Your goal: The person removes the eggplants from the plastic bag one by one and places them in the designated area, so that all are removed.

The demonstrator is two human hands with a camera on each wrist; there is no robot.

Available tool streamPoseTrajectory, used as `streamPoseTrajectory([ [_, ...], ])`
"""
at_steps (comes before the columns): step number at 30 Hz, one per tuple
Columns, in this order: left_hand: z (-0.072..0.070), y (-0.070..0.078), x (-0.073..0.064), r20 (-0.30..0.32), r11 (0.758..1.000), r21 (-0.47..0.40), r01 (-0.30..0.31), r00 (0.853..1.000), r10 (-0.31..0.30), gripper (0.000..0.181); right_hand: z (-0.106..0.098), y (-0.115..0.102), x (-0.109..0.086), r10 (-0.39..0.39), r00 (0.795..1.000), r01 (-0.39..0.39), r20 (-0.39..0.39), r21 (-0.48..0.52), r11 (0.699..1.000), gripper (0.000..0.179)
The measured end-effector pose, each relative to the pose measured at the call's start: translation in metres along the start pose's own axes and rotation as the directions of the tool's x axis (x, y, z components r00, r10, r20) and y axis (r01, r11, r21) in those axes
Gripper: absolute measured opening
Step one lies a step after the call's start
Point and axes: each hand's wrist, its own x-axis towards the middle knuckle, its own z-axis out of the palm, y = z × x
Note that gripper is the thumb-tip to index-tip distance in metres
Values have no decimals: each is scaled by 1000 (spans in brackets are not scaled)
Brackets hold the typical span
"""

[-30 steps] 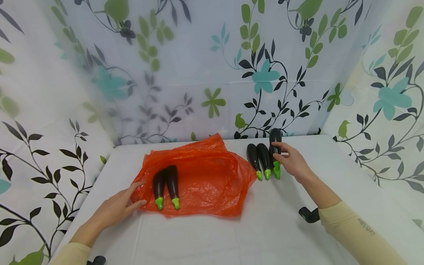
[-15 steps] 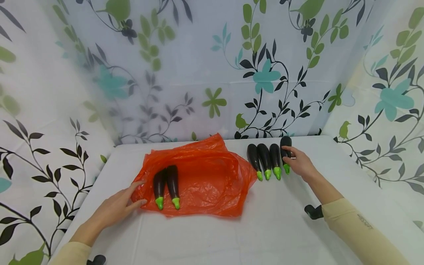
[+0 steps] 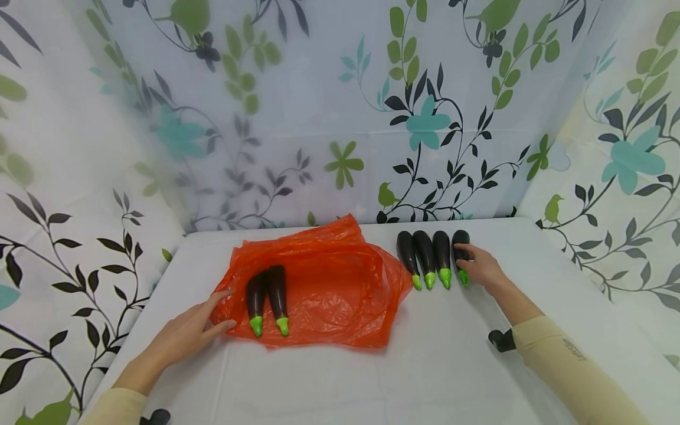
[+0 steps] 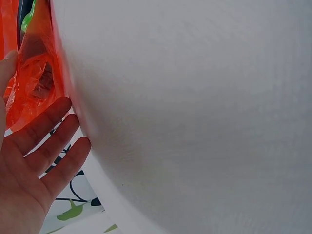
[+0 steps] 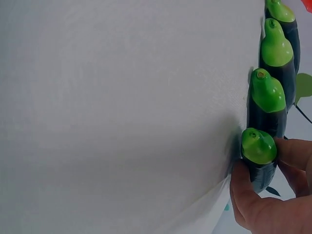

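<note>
At the right of the head view, my right hand [image 3: 482, 268] holds a dark eggplant [image 3: 460, 238] with a green stem end between thumb and fingers. It is the rightmost of a row. Beside it lie three more, the nearest eggplant [image 3: 441, 248] a small gap away. In the right wrist view, the held eggplant's green cap [image 5: 258, 145] points toward the camera. My left hand [image 3: 186, 330] rests at the left edge of an orange-red plastic bag [image 3: 334, 313], fingers extended and spread. Two eggplants lie on the bag's left part, the outer eggplant [image 3: 256, 295] nearest that hand.
A white cloth covers the table [image 3: 340, 383]. Behind it hangs a patterned curtain [image 3: 297, 118] with leaves and flowers, also at both sides. A black object [image 3: 502, 340] shows by the right sleeve, and another black object [image 3: 156, 417] by the left sleeve.
The right hand has moved right with an eggplant, away from over the row, and lowered it at the row's right end. The left hand and bag have stayed put.
</note>
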Motion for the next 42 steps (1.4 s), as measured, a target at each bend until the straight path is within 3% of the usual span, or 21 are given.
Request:
streamPoseTrajectory([
  [32,0,-1,1,15,1000,4,10,1000,-10,71,2,-4,-1,32,999,-32,-14,-23,999,55],
  [42,0,0,1,15,1000,-4,18,1000,-18,72,0,-9,6,10,986,-13,-168,-14,1000,57],
])
